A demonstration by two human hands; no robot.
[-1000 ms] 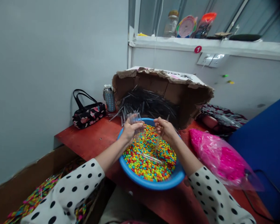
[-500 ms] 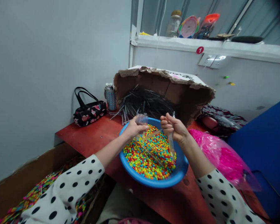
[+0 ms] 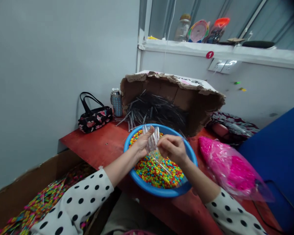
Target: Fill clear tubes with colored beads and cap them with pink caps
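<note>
Clear plastic tubes (image 3: 152,141) were gathered in a small, transparent, glossy bundle above the middle of a blue plastic basin (image 3: 159,192). Their long axes stood nearly upright, with the upper tips pointing away from the wearer and tilted slightly to the right. One thin, clear length slanted downward and to the right from the bundle, over multicoloured beads (image 3: 159,174) filling the basin. The left hand (image 3: 142,143) stood open-fingered against the left of the bundle, its fingertips (image 3: 150,129) reaching the upper part. The right hand (image 3: 172,148) was curled, with its fingers pinching the lower part from the right; the exact grip was partly hidden. Beyond the basin lay a torn cardboard box (image 3: 201,101) holding dark tubes (image 3: 156,109). To its right lay a pink-filled plastic bag (image 3: 230,168), and to its left, on the red counter (image 3: 88,140), stood a floral handbag (image 3: 95,117).
</note>
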